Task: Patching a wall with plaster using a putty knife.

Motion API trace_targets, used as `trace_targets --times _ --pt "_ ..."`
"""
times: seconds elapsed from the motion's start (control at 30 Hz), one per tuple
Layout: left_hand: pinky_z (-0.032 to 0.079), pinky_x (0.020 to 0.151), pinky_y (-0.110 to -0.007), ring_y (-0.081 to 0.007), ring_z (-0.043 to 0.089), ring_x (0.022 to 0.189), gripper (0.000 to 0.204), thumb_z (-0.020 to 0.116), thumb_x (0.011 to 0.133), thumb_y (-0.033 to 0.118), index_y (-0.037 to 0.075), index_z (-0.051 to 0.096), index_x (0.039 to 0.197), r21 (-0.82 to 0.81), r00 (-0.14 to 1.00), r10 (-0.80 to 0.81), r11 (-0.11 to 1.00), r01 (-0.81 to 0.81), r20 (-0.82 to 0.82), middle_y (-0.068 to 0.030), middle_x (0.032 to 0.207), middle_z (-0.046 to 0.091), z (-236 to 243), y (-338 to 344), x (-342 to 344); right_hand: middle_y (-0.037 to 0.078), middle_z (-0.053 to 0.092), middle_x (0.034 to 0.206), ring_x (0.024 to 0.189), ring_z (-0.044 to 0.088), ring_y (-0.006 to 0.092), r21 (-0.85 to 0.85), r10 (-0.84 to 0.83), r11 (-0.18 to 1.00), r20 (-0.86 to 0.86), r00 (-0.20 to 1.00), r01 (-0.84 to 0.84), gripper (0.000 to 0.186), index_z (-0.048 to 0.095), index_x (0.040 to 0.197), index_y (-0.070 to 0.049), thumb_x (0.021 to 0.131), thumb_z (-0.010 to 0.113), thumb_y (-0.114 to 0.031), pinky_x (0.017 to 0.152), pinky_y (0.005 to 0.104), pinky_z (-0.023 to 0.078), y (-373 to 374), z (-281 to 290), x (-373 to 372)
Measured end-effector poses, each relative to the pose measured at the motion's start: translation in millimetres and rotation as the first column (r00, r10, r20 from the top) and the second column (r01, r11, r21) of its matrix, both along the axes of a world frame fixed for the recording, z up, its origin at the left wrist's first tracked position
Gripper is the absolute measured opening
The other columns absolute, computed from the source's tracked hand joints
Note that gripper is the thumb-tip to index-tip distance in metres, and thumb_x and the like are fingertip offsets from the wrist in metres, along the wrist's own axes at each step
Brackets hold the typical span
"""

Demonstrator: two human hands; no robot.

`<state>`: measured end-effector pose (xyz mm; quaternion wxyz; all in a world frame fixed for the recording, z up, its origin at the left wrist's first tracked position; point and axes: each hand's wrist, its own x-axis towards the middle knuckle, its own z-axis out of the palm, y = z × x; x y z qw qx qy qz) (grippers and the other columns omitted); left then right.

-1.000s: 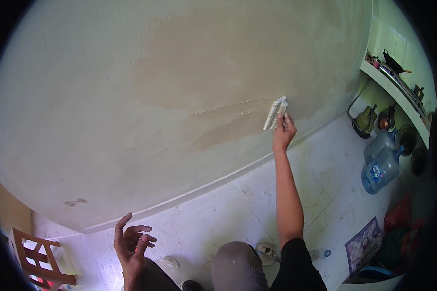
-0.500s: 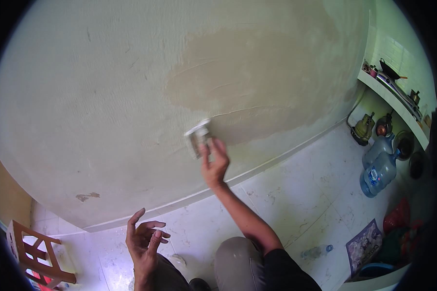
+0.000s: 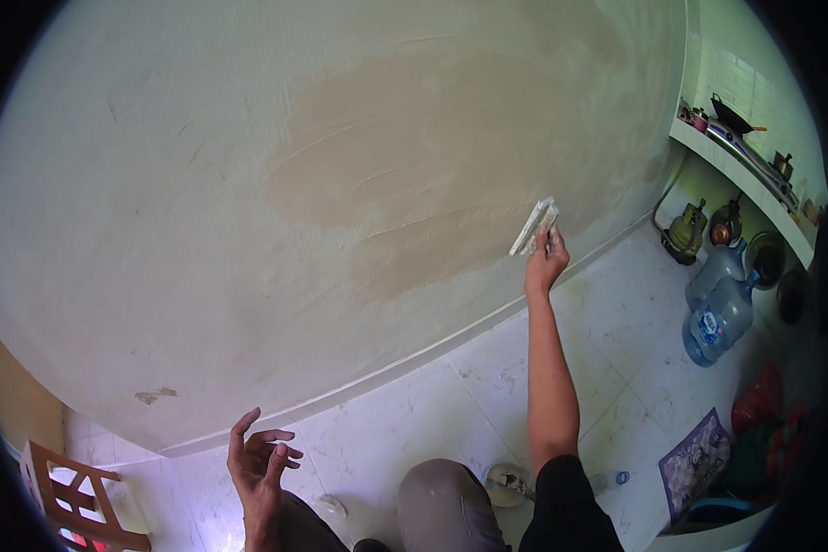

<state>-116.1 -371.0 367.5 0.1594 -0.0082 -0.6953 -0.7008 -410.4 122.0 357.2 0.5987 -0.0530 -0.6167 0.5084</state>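
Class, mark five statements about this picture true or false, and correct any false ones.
1. The right grip holds a flat scraper. True.
2. The left grip holds a bottle. False: no object shows in it, and its fingers are loosely curled.
3. A brownish patch shows on the wall. True.
4. The brown stool is at the person's right. False: it is at the left.
5. The blue jugs are on the floor. True.

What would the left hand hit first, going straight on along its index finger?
Probably the grey wall: the left hand's index finger points up toward it, and nothing shows in between. Depth is unclear in this view, so the exact contact spot is too.
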Motion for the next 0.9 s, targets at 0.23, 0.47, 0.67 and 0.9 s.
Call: trace_targets --times 0.23,0.47,0.67,0.9 --pt "0.059 0.065 -0.030 -0.0224 0.071 0.074 0.059 0.072 0.091 0.011 -0.002 0.042 0.140 -0.031 1.000 -0.020 0.999 0.020 0.015 -0.0150 0.096 0.071 5 4 -1 0.014 0.068 0.104 0.092 0.067 0.0219 -0.111 0.138 0.984 -0.027 0.990 -0.140 0.027 0.066 0.114 0.009 0.097 0.066 -0.012 0.084 0.0346 0.052 -39 5 -26" --pt "0.058 0.067 -0.030 -0.0224 0.071 0.075 0.058 0.072 0.091 0.011 -0.002 0.042 0.140 0.005 0.999 -0.047 0.999 0.047 0.003 -0.0148 0.097 0.071 8 6 0 0.023 0.067 0.104 0.094 0.066 0.0378 0.189 -0.010 0.982 -0.078 0.997 0.025 0.026 0.066 0.108 0.012 0.094 0.067 -0.011 0.082 0.0402 0.053 -172 5 15" --pt "0.058 0.067 -0.030 -0.0214 0.071 0.077 0.050 0.070 0.092 0.009 -0.002 0.048 0.135 -0.009 0.994 -0.109 0.994 0.109 0.000 -0.0149 0.100 0.071 6 11 -2 0.022 0.066 0.101 0.091 0.066 0.0362 0.375 0.344 0.870 0.004 0.939 -0.321 0.023 0.064 0.111 0.008 0.094 0.065 -0.008 0.077 0.0398 0.053 -289 1 79" --pt "0.057 0.068 -0.029 -0.0203 0.071 0.080 0.037 0.068 0.094 0.007 -0.002 0.055 0.128 -0.018 0.996 -0.092 0.996 0.092 0.014 -0.0146 0.100 0.071 2 20 -4 0.007 0.068 0.107 0.097 0.064 0.0114 -0.385 0.977 0.122 -0.114 0.179 -0.915 0.022 0.064 0.116 0.003 0.099 0.054 -0.008 0.085 0.0280 0.053 -239 -23 126"
